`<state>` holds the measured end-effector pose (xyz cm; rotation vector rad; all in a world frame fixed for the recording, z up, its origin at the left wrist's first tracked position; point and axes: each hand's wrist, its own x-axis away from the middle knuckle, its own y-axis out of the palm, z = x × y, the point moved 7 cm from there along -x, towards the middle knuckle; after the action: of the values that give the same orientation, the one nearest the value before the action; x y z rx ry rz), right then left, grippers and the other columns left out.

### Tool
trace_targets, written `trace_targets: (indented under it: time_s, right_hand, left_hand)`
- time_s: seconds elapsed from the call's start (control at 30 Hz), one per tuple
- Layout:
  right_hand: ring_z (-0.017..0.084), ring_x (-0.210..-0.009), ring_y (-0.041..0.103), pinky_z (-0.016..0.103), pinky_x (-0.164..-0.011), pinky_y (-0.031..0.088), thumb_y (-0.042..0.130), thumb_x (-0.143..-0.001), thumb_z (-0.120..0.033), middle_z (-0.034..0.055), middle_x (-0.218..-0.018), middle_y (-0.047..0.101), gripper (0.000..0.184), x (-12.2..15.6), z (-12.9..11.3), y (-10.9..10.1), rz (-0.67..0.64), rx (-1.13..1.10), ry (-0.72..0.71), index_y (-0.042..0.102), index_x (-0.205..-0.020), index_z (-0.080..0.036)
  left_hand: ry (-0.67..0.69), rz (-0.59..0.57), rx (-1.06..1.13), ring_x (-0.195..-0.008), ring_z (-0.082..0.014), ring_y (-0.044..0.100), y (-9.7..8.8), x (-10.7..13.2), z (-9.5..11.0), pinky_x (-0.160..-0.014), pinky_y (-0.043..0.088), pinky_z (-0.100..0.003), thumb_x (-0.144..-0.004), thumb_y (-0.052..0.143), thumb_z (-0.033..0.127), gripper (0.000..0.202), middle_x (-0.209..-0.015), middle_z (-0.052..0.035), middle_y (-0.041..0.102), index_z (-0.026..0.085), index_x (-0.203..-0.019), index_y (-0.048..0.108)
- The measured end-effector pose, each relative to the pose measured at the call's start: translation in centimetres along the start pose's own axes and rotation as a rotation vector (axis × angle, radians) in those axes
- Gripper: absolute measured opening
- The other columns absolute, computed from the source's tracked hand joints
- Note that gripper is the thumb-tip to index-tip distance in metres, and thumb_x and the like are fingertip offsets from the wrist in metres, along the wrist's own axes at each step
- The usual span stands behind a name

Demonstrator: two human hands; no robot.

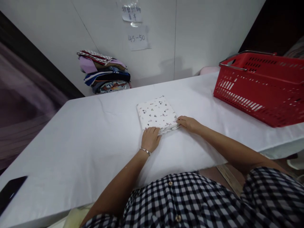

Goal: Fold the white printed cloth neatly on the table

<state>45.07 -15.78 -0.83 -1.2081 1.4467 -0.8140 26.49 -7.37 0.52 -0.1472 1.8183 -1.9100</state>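
Observation:
A white cloth point(158, 112) with small dark and coloured prints lies on the table, folded into a thick, roughly square packet. Its stacked layers show along the near edge. My left hand point(150, 139), with a bracelet at the wrist, grips the near left corner, fingers bent over the edge. At the near right corner, my right hand point(190, 123) pinches the layers between thumb and fingers. The undersides of both grips are hidden.
A white sheet covers the table point(99, 142). On the right stands a red plastic basket point(256, 90) with metal handles. Beyond the far edge rises a pile of folded fabrics point(106, 72) by the wall. A dark flat object point(11, 191) lies at the near left.

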Motion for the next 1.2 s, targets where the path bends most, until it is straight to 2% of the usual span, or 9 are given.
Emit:
trace_targets:
  time_s: [0.23,0.4,0.57,0.7,0.9,1.03,1.1,1.2]
  right_hand:
    - [0.02,-0.097,0.056,0.031,-0.074,0.047,0.045,-0.085,-0.021,0.0101,-0.113,0.057,0.028,0.1,-0.5,-0.7,-0.019,0.003,-0.043,0.058,-0.109,-0.021]
    - [0.022,-0.094,0.055,0.032,-0.075,0.044,0.05,-0.084,-0.032,0.0118,-0.11,0.059,0.029,-0.1,-1.2,-1.0,0.004,0.064,-0.078,0.058,-0.109,-0.018]
    - [0.024,-0.091,0.053,0.034,-0.073,0.038,0.054,-0.083,-0.043,0.0121,-0.105,0.06,0.034,-0.7,-1.8,-0.9,0.018,0.167,-0.023,0.06,-0.103,-0.017]
    - [0.024,-0.091,0.052,0.034,-0.073,0.036,0.052,-0.084,-0.046,0.0115,-0.104,0.06,0.034,-1.0,-2.3,-0.8,0.024,0.218,0.01,0.06,-0.1,-0.017]
    - [0.024,-0.092,0.05,0.034,-0.073,0.034,0.05,-0.087,-0.035,0.0112,-0.104,0.06,0.025,-0.9,-2.9,-0.6,0.02,0.245,0.008,0.058,-0.103,-0.017]
    - [0.024,-0.091,0.049,0.034,-0.072,0.033,0.049,-0.084,-0.02,0.0113,-0.105,0.06,0.025,-0.8,-3.1,-0.4,0.023,0.265,-0.004,0.056,-0.108,-0.017]
    - [0.024,-0.09,0.05,0.034,-0.073,0.033,0.046,-0.083,-0.012,0.0113,-0.105,0.061,0.027,-0.7,-2.9,-0.4,0.034,0.286,-0.006,0.057,-0.107,-0.017]
    - [0.023,-0.089,0.05,0.034,-0.073,0.032,0.042,-0.084,-0.01,0.0118,-0.104,0.062,0.028,-0.5,-2.2,-0.6,0.075,0.302,-0.013,0.058,-0.106,-0.016]
  left_hand:
    - [-0.019,0.007,-0.037,-0.095,-0.024,0.051,0.2,-0.4,-0.3,-0.083,0.039,-0.04,-0.083,0.046,0.02,0.023,-0.101,-0.008,0.06,0.02,-0.104,0.057]
    - [-0.089,0.004,0.03,-0.091,-0.0224,0.053,0.1,-1.0,-1.0,-0.08,0.041,-0.037,-0.083,0.045,0.02,0.022,-0.096,-0.0063,0.061,0.021,-0.101,0.058]
    - [-0.15,0.017,0.115,-0.091,-0.0204,0.055,0.0,-1.2,-1.7,-0.081,0.042,-0.034,-0.082,0.046,0.021,0.022,-0.095,-0.0042,0.063,0.022,-0.099,0.059]
    - [-0.157,0.022,0.125,-0.089,-0.0203,0.056,0.0,-1.2,-1.7,-0.079,0.043,-0.034,-0.081,0.047,0.021,0.022,-0.094,-0.0036,0.064,0.023,-0.099,0.06]
    - [-0.17,0.031,0.119,-0.089,-0.02,0.056,-0.1,-1.1,-1.8,-0.08,0.043,-0.034,-0.082,0.048,0.023,0.021,-0.093,-0.0032,0.064,0.022,-0.098,0.06]
    - [-0.164,0.028,0.112,-0.089,-0.0196,0.055,0.0,-1.2,-1.8,-0.079,0.043,-0.033,-0.082,0.048,0.022,0.02,-0.093,-0.0028,0.064,0.022,-0.098,0.06]
    - [-0.146,0.028,0.101,-0.09,-0.0199,0.055,0.0,-1.1,-1.6,-0.08,0.042,-0.033,-0.082,0.049,0.022,0.02,-0.094,-0.0032,0.063,0.022,-0.098,0.06]
    - [-0.091,0.024,0.054,-0.091,-0.021,0.054,0.2,-0.9,-1.2,-0.08,0.041,-0.035,-0.082,0.05,0.021,0.021,-0.095,-0.0045,0.062,0.021,-0.1,0.059]
